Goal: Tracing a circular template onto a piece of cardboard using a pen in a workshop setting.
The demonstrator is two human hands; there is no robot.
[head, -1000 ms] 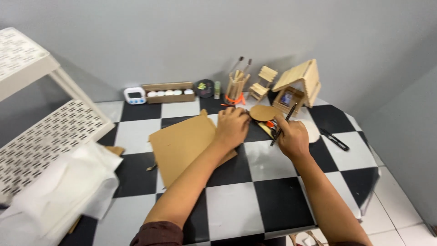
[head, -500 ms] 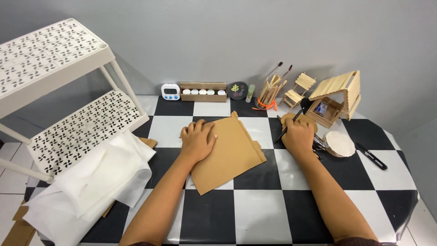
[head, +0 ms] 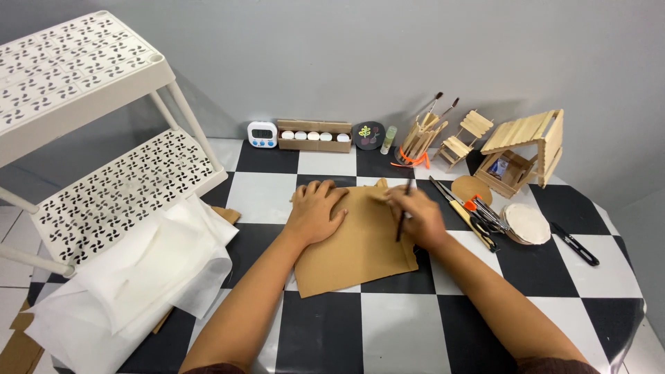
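1. Left hand (head: 317, 211): flat, palm down, fingers spread, pressing on the brown cardboard sheet (head: 357, 242). Grips nothing, just pins the sheet.
2. Right hand (head: 418, 218): fingers curled around a thin dark pencil (head: 403, 216), which runs up past the fingers and down towards the wrist. Which end meets the sheet: cannot tell.
3. Cardboard sheet: lies flat on the black-and-white checkered table (head: 415, 325), under both hands, reaching from the fingertips back towards the person's forearms.
4. Just right of the right hand: a yellow-handled tool and scissors with an orange grip (head: 478, 215), lying apart from the hand.
5. Further right: a stack of pale round discs (head: 526, 223), then a black tool (head: 575, 244) well apart.
6. Beyond the right hand: a stick-built holder with brushes (head: 419, 138), a small stick chair (head: 463, 138), a stick house (head: 528, 149).
7. Beyond the left hand, at the wall: a white digital timer (head: 262, 134), a cardboard tray of white pots (head: 314, 136), a dark round dish (head: 368, 134), a small green tube (head: 389, 138).
8. Left of the left hand: white paper sheets (head: 138, 270) draped over the table edge, and a white perforated rack (head: 90, 118) beside the table.
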